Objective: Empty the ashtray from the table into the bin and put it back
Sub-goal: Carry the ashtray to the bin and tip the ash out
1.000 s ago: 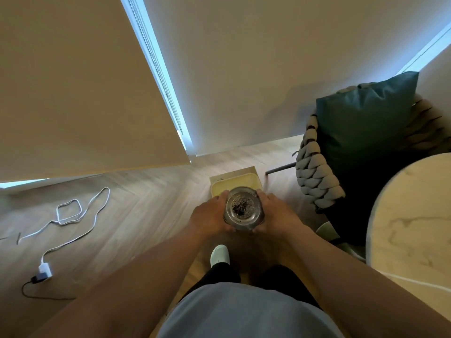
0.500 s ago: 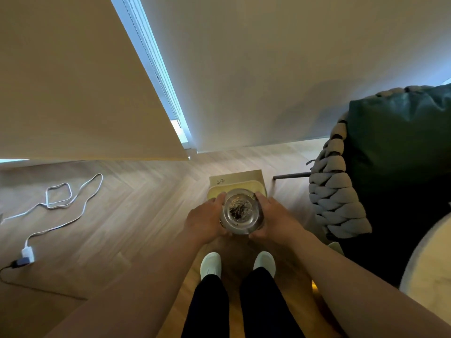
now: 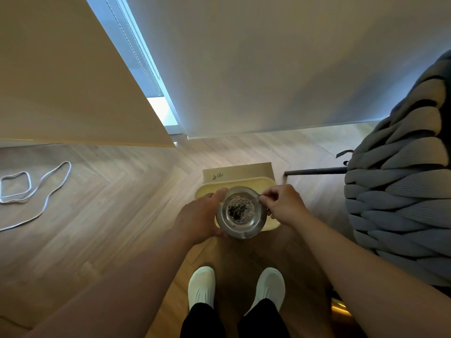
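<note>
One ashtray [image 3: 240, 212] — two hands' grip, left [image 3: 200, 217], right [image 3: 283, 203] — above one bin [image 3: 264, 182].

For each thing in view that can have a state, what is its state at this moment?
ashtray: upright, ash inside, held over the bin
bin: on the floor, open at the top
left hand: gripping the ashtray's left side
right hand: gripping the ashtray's right rim
white cable: lying loose on the floor
roller blind: lowered nearly to the floor
</note>
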### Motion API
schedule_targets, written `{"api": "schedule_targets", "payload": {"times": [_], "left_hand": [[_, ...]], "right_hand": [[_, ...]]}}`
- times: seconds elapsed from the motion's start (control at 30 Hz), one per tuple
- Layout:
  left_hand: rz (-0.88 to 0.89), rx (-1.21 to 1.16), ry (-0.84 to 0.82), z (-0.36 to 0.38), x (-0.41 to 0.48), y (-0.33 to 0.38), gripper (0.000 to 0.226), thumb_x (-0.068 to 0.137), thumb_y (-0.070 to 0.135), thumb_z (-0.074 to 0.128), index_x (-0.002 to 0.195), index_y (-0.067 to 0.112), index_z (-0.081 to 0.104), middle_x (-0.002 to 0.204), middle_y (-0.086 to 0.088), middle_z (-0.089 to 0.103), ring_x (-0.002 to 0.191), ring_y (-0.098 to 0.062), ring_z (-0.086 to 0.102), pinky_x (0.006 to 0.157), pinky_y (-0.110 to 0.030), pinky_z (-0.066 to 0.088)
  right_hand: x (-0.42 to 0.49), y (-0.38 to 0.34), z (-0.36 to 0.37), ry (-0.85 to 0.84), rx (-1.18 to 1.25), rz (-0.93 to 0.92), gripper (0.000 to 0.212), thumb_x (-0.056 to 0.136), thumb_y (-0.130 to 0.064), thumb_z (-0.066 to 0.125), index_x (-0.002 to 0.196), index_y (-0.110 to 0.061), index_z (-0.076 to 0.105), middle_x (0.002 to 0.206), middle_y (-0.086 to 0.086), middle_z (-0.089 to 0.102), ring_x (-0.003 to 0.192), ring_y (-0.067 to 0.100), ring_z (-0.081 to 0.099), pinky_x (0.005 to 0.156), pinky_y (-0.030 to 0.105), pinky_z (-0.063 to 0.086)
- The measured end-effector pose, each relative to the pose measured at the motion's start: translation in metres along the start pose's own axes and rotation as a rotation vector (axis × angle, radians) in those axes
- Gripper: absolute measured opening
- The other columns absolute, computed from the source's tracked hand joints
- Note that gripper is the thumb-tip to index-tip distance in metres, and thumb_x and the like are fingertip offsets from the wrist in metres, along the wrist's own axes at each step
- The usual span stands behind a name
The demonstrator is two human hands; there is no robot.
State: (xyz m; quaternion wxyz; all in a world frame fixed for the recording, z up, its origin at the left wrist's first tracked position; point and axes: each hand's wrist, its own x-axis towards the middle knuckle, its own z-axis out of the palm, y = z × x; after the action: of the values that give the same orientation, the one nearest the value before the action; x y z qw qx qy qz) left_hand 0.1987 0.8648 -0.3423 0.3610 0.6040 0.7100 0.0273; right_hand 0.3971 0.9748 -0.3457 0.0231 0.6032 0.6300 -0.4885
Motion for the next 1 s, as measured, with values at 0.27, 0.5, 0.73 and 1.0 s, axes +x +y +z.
{"api": "schedule_targets", "payload": {"times": [0.27, 0.5, 0.73, 1.0], "left_hand": [[0.035, 0.035, -0.036, 0.027, 0.040, -0.027, 0.111, 0.060, 0.043, 0.089, 0.148, 0.032, 0.023, 0.135, 0.006, 0.055, 0.116, -0.020, 0.056, 0.088, -0.044, 0.053], [0.048, 0.029, -0.053, 0.025, 0.048, -0.028, 0.112, 0.062, 0.032, 0.090, 0.151, 0.030, 0.022, 0.141, 0.003, 0.051, 0.117, -0.021, 0.056, 0.090, -0.041, 0.052], [0.099, 0.059, 0.182, 0.016, 0.037, -0.043, 0.083, 0.074, 0.028, 0.083, 0.145, 0.014, 0.042, 0.132, -0.006, 0.053, 0.112, -0.021, 0.052, 0.091, -0.034, 0.050], [-0.010, 0.228, 0.062, 0.036, 0.031, -0.071, 0.139, 0.053, 0.085, 0.066, 0.155, 0.016, 0.002, 0.164, -0.006, 0.009, 0.149, -0.025, 0.012, 0.119, -0.041, 0.015]], "right_hand": [[0.049, 0.022, 0.008, -0.186, 0.116, 0.062, 0.009, 0.092, -0.008, 0.066, 0.098, -0.002, 0.067, 0.076, 0.013, 0.070, 0.060, 0.019, 0.067, 0.057, 0.029, 0.056], [0.061, 0.026, 0.003, -0.274, 0.143, 0.080, 0.005, 0.094, -0.006, 0.062, 0.095, -0.003, 0.065, 0.076, 0.013, 0.069, 0.059, 0.018, 0.067, 0.055, 0.027, 0.057], [0.063, 0.036, 0.004, -0.219, 0.196, 0.097, 0.003, 0.092, -0.007, 0.065, 0.092, -0.003, 0.066, 0.073, 0.014, 0.070, 0.058, 0.019, 0.068, 0.058, 0.030, 0.059], [0.059, 0.044, -0.006, -0.245, 0.279, 0.081, 0.013, 0.087, -0.004, 0.070, 0.097, 0.002, 0.065, 0.076, 0.019, 0.072, 0.059, 0.020, 0.071, 0.056, 0.026, 0.059]]}}
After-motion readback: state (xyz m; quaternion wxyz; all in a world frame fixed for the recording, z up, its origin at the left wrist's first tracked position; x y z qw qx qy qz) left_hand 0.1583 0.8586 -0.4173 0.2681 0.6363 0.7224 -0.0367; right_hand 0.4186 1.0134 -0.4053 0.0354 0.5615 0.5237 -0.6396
